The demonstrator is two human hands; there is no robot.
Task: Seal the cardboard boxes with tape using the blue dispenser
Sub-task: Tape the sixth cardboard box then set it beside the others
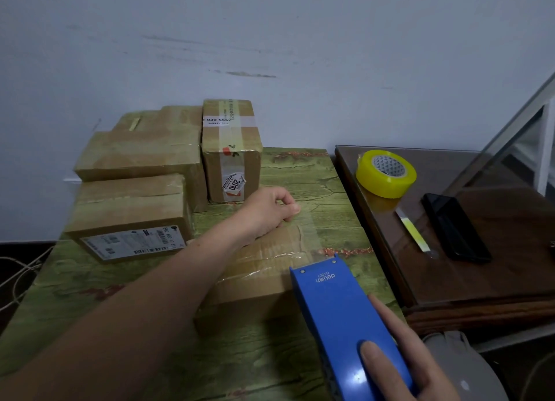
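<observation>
Obs.: your left hand [270, 210] reaches forward across the cardboard box [258, 283], fingers curled and pinching the free end of the tape strip [304, 238] at the box's far edge. Your right hand [414, 361] grips the blue dispenser [342, 316] from behind, thumb flat on its top face, fingers along its right side. The dispenser's mouth hovers at the box's near-right corner, slightly off the surface as far as the view shows. The box lies flat mid-way across the green table [255, 367], directly ahead of you and mostly under your left forearm. Key relation: the strip runs taut from the left hand back to the dispenser, far to near and drifting right, so its line looks skewed across the box top rather than square. Whether it covers the flap seam cannot be told; the forearm hides that part. The right hand is the working one; the left serves as anchor. Judgement: the coming pull is toward your body, and lowering the mouth over the near edge would lay the strip down. Room: open table in front of you and to the near left. The stack of boxes [132, 214] stands left of and behind the left hand, apart from it. On the right the table butts against the dark side table [480, 280], which carries the yellow tape roll [386, 172] and a phone [456, 229], so there is little margin for swinging the dispenser rightward.
</observation>
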